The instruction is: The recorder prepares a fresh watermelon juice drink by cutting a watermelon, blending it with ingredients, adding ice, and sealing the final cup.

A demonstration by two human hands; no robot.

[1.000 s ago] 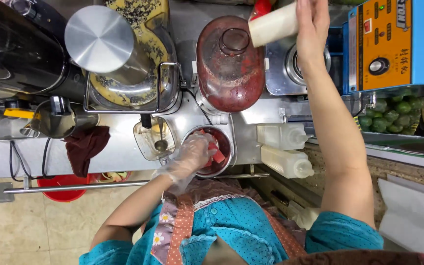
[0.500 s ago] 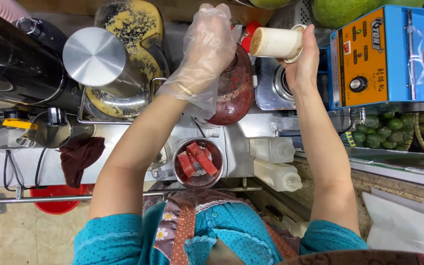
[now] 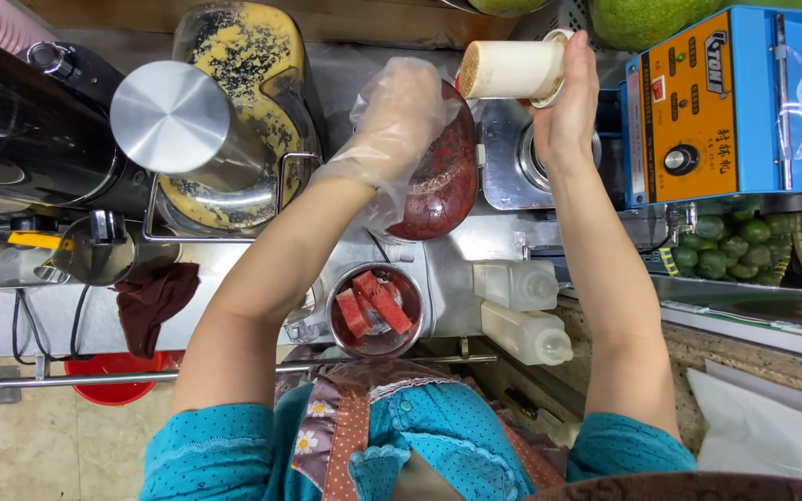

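— Hands?
— Right hand (image 3: 568,111) wrapped around white paper cup (image 3: 510,70), tipped sideways above dark red jar (image 3: 438,176). Left hand (image 3: 392,121), in clear plastic glove, loosely curled, gripping nothing, hovering over same jar.
— Below jar?
— Steel cup (image 3: 375,311) with red fruit chunks (image 3: 373,301) on tabletop (image 3: 475,237); two squeeze bottles (image 3: 522,311) just beside.

Person wears a teal short-sleeved top (image 3: 420,445) with fine dots and scalloped trim. Over it, an apron (image 3: 350,427) with a brown polka-dot strap and small floral print. Left hand (image 3: 392,116) covered by a loose, clear disposable plastic glove. Right hand (image 3: 563,107) bare, forearm uncovered.
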